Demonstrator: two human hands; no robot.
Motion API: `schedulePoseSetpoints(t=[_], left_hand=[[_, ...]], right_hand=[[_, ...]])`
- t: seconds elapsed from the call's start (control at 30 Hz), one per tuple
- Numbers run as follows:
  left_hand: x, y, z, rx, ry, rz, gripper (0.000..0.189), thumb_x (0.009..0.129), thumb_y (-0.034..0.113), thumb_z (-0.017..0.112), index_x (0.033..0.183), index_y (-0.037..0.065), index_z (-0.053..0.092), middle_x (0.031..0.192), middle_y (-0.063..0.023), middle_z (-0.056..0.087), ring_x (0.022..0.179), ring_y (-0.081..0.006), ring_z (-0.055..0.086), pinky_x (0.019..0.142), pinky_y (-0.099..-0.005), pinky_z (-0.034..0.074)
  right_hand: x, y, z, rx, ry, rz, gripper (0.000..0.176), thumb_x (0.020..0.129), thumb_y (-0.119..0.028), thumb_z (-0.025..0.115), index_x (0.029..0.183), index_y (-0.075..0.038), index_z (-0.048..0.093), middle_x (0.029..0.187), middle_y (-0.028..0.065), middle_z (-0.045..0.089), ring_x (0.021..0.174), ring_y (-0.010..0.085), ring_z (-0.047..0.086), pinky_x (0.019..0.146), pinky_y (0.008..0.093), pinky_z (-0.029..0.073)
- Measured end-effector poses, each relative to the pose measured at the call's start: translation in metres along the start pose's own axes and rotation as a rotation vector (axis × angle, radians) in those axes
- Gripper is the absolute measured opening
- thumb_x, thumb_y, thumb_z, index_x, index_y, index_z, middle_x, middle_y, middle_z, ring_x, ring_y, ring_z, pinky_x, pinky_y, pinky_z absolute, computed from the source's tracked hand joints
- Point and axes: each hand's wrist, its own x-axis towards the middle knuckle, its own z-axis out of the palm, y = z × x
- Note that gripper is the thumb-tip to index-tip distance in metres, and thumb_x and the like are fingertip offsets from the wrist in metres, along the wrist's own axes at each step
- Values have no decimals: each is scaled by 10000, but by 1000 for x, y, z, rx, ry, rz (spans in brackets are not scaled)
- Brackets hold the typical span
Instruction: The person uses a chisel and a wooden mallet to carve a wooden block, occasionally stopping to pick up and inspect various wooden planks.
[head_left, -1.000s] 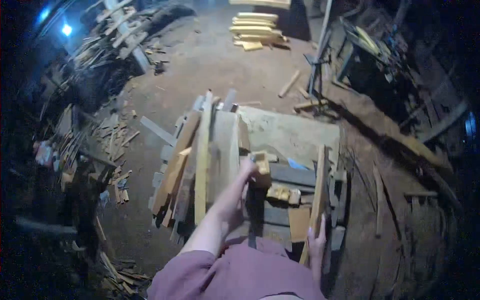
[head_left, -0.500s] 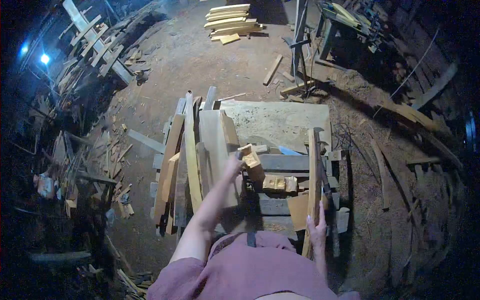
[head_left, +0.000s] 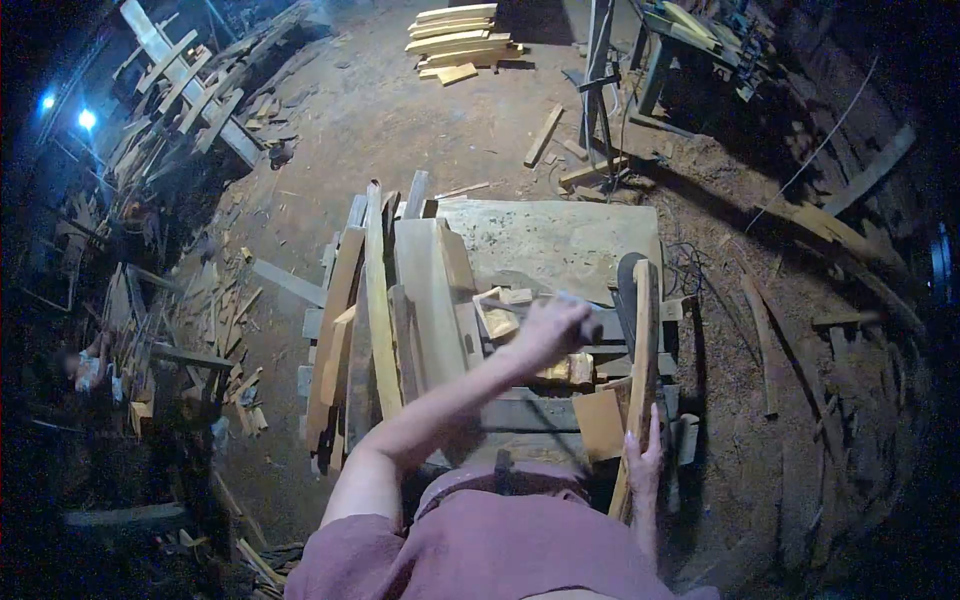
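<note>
Clasping a long wooden slat [head_left: 640, 370] near its lower end with the right grip [head_left: 647, 462], fingers curled round its edge, and holding it nearly upright, tipped slightly left, at the right-hand edge of the desk [head_left: 560, 240]. Holds the left grip [head_left: 553, 325] raised above the middle of the desk, curled and blurred; cannot tell whether anything sits inside it. Hovers just right of a small pale wooden block [head_left: 497, 318], which lies tilted on the slatted boards, and just above a second yellowish block [head_left: 572, 370]. Shows below that a flat square offcut [head_left: 600, 425] touching the slat's lower part, and behind the slat's top a dark curved piece [head_left: 626, 290], too dim to name. Carries on the desk's left half a wide plank [head_left: 430, 300] lying lengthwise, with a bundle of narrow strips [head_left: 370, 300] beside it, some overhanging the near edge. Wears a maroon garment [head_left: 500, 550], seen at the bottom edge. Opens beyond onto a dirt floor [head_left: 420, 130] strewn with offcuts, with a stack of pale boards [head_left: 460, 30] far off and a heap of scrap timber [head_left: 180, 90] to the left.
</note>
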Motion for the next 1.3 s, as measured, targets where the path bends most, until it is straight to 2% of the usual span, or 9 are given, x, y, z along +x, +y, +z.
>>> schedulePoseSetpoints(t=[0.17, 0.37, 0.57, 0.87, 0.93, 1.0, 1.13, 1.17, 1.3], left_hand=[[-29, -1, 40, 137, -143, -69, 263, 769, 193, 583, 1001, 103, 499, 893, -108, 518, 961, -303, 510, 831, -561, 341], [-49, -7, 50, 24, -162, -134, 274, 756, 200, 587, 999, 104, 507, 902, -119, 506, 957, -319, 500, 822, -538, 352], [-47, -10, 60, 34, -89, -150, 252, 760, 189, 577, 992, 107, 521, 906, -127, 517, 946, -328, 506, 813, -517, 354], [-23, -11, 63, -35, 142, -277, 273, 733, 140, 585, 1000, 105, 543, 941, -150, 555, 932, -344, 516, 824, -513, 332], [-22, -14, 70, -2, 118, -311, 265, 733, 137, 583, 992, 103, 538, 938, -145, 557, 931, -339, 518, 821, -519, 333], [-21, -16, 75, -18, 147, -318, 256, 732, 129, 578, 983, 102, 536, 932, -132, 552, 926, -335, 520, 843, -549, 328], [-25, -25, 73, 1, 87, -362, 413, 694, 44, 575, 1089, 108, 471, 983, -149, 487, 978, -343, 473, 898, -558, 295], [-25, -25, 74, -19, 99, -367, 406, 693, 39, 572, 1081, 107, 473, 981, -148, 486, 978, -341, 471, 902, -559, 291], [-20, -20, 72, -40, 122, -405, 380, 703, 63, 582, 1067, 99, 477, 988, -144, 490, 980, -336, 467, 912, -571, 275]], right_hand=[[-6, 28, -6, -66, 112, -164, 644, 844, -136, 534, 1405, -123, 219, 1267, 116, 427, 930, 138, 486, 753, 245, 432], [-13, 20, -13, 23, 95, -28, 649, 838, -147, 542, 1397, -74, 221, 1328, 118, 380, 1088, 182, 442, 911, 291, 365], [-7, 40, -27, -43, 146, -132, 628, 845, -184, 521, 1382, -30, 236, 1359, 142, 350, 1238, 233, 338, 1019, 326, 255], [-15, 32, -24, -256, 327, -206, 635, 858, -294, 475, 1377, -25, 227, 1300, 222, 393, 1172, 294, 422, 959, 362, 352], [-12, 39, 3, -234, 120, -322, 633, 847, -285, 499, 1376, -44, 249, 1341, 206, 367, 1224, 282, 384, 1000, 354, 312], [-14, 24, 26, -177, -189, -191, 638, 829, -238, 534, 1377, -60, 262, 1372, 168, 347, 1239, 253, 372, 1014, 334, 290], [-9, 19, 20, -256, -71, -230, 676, 800, -222, 574, 1381, -76, 261, 1297, 214, 424, 1112, 299, 495, 924, 357, 386], [-6, 18, 19, -41, -27, -291, 667, 812, -219, 554, 1385, -65, 248, 1289, 207, 433, 1085, 269, 497, 922, 361, 389], [0, 20, 10, 19, -34, -197, 662, 837, -254, 536, 1384, -43, 230, 1337, 166, 396, 1175, 227, 429, 981, 325, 340]])
